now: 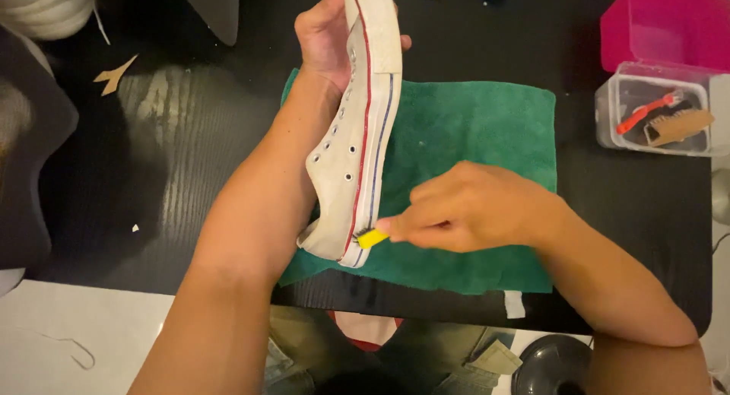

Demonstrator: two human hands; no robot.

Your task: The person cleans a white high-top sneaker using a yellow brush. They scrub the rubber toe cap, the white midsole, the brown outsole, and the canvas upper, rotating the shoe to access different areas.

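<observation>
The white canvas sneaker (357, 129) stands on edge in the centre of the frame, heel end toward the top and toe end resting near the lower edge of a green cloth (471, 136) spread on the black worktop (190, 152). The left hand (327, 34), at the top centre, has its fingers clenched around the heel end and keeps the sole side turned to the right. The right hand (464, 209), at centre right, has its fingers pinched tight on a small yellow brush (371, 237), whose dark bristles touch the striped rubber sidewall close to the toe.

The shoe balances on a narrow edge, so a hard push from the brush could tip or twist it in the left hand's hold. The short handle could slip out of the pinch, and loosened dirt could drop off the cloth's lower edge onto the worktop. In the upper right of the frame sit a pink bin (661, 26) and a clear tub (654, 110) with more brushes, well apart from the work.
</observation>
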